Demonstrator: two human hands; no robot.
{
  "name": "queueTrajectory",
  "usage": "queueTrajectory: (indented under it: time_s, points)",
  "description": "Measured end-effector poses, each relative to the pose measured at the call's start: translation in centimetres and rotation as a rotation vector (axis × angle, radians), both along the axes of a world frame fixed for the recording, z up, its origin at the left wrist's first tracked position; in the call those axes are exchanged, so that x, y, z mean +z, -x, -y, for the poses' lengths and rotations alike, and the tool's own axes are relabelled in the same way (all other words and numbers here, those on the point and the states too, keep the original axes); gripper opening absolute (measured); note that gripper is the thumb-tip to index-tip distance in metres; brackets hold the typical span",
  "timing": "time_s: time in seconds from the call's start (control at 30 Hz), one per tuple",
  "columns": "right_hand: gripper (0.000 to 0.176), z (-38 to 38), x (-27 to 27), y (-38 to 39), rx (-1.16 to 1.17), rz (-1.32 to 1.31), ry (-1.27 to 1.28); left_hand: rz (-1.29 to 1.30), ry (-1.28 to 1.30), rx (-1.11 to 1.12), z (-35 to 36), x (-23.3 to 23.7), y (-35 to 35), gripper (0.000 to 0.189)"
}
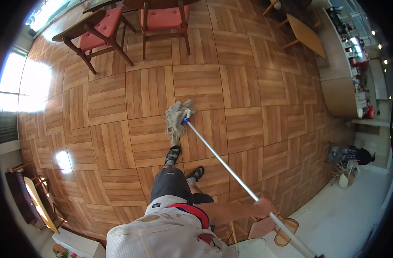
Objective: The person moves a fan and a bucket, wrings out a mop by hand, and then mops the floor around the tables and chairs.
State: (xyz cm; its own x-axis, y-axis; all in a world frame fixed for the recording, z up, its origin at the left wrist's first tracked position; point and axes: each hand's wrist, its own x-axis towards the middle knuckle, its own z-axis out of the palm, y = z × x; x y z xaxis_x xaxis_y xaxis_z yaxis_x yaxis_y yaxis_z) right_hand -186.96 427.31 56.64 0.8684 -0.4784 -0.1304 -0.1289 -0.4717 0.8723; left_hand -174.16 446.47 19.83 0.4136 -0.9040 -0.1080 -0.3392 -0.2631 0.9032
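Head view, entry by item, from the mop outward.

1. Mop head [178,117]: grey string type. It lies flat near the middle of the parquet floor [106,142], with its strands trailing toward our forward sandal [172,155] and ending just beside it.
2. Mop handle [224,161]: metal, slanting from the head back toward the floor's near right corner.
3. Right hand [265,207]: fingers wrapped fully round the handle, high on its length. Our left hand is out of the picture, so we cannot tell its grip.
4. Rear sandal [195,174]: set close behind the forward one.
5. Wooden chair [282,225]: stands at the near right corner, and the handle's upper end passes right over it.
6. Two red-cushioned chairs [102,30] [164,19]: at the floor's far edge, well apart from the mop.
7. Bright glare [33,84]: on the boards at the left edge.

Hazards, as we judge them:
- A step forward may land on the strands and trip us.
- A pull backward may knock the handle's end against the near chair.
- Any damp patches would be hard to spot in the glare, and sandals may slip on them.
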Motion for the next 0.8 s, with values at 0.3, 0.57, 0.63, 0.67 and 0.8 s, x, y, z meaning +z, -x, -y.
queueTrajectory:
  time_s: [0.3,0.57,0.63,0.67,0.8]
  points:
    - [0.032,-14.9,-14.4,-15.4,0.171,0.149,-0.902,-0.138,-0.453,0.849,-27.7,-17.5,-7.1,0.021]
    - [0.043,-11.3,-21.5,-15.8,-0.002,1.013,-1.621,0.621,-0.324,1.151,-36.1,-4.0,-27.1,0.014]
    - [0.039,-9.2,-23.4,-14.0,-0.088,0.905,-1.570,0.694,-0.144,1.172,-32.0,6.0,-30.6,0.018]
    - [0.038,-8.2,-24.5,-13.2,-0.164,0.868,-1.573,0.604,-0.164,1.117,-29.5,10.4,-32.0,0.021]
    - [0.035,-4.9,-27.4,-14.6,-0.309,0.900,-1.705,0.365,0.051,0.853,-15.9,25.0,-31.8,0.029]
